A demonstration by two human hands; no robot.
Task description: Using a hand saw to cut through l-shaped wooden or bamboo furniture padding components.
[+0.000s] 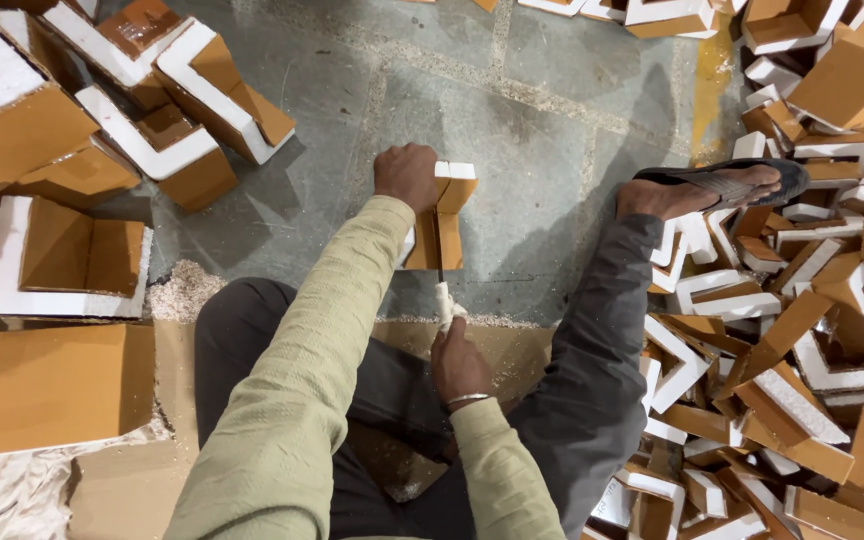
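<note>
Left hand (pixel 405 176) clenches the top of the upright brown-faced white foam corner block (pixel 439 215) on the grey stone floor (pixel 542 150); below the block, right hand (pixel 457 365) grips a white-wrapped blade handle (pixel 444 300). Block judged light, stiff, crumbly: hold by its faced sides
</note>
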